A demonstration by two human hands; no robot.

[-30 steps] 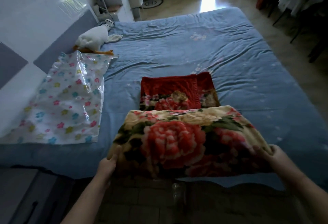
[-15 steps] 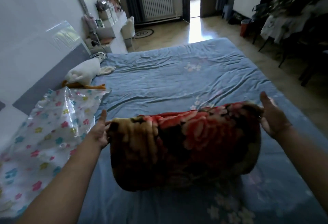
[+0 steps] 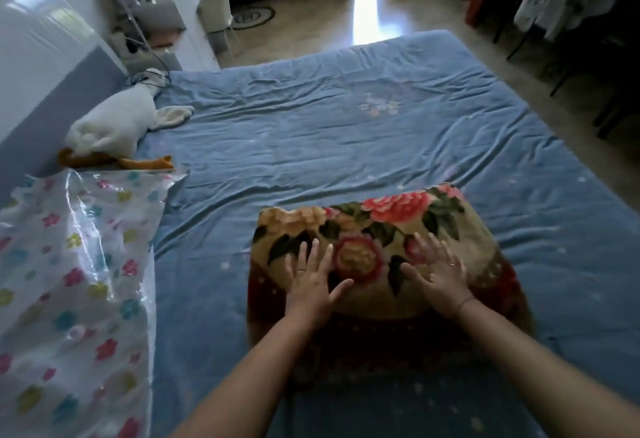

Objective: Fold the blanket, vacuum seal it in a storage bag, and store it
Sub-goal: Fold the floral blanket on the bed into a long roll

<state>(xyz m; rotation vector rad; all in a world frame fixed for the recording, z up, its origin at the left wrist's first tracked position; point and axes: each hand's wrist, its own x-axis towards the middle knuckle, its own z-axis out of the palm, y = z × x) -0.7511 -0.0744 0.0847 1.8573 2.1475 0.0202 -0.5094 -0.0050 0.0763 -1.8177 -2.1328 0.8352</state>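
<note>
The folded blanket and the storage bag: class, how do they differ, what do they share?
The blanket is thick and plush, the storage bag thin and glossy. The blanket bears large flowers, the storage bag small ones. Left hand and right hand press the blanket; the storage bag lies untouched. Both lie on the bed.

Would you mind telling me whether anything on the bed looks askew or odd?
Nothing alarming. The storage bag lies crumpled on the bed, its far corner curled near the plush toy. The folded blanket lies neat under the left hand and right hand.
</note>
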